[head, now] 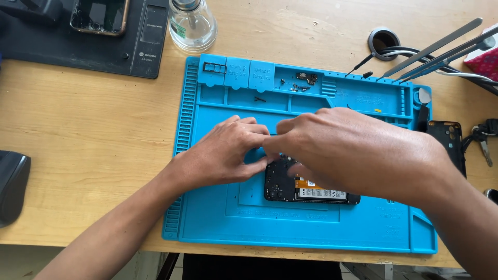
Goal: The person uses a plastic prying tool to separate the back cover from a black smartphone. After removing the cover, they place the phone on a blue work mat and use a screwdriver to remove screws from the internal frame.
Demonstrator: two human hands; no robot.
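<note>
Both hands meet over an opened black smartphone w/ exposed battery [311, 193], lying mid blue silicone repair mat [290, 228] on a light wooden desk [88, 124]. Left hand [225, 151] & right hand [353, 150], fingers curled, press its top edge; grip unclear.

We see a white label with dark print and an orange strip [320, 193] on the opened phone at the mat's middle. At the desk's far left corner a phone's dark, cracked screen [99, 14] lies on a black pad, and beside it a clear bottle carries a small green-and-white label [179, 29].
</note>
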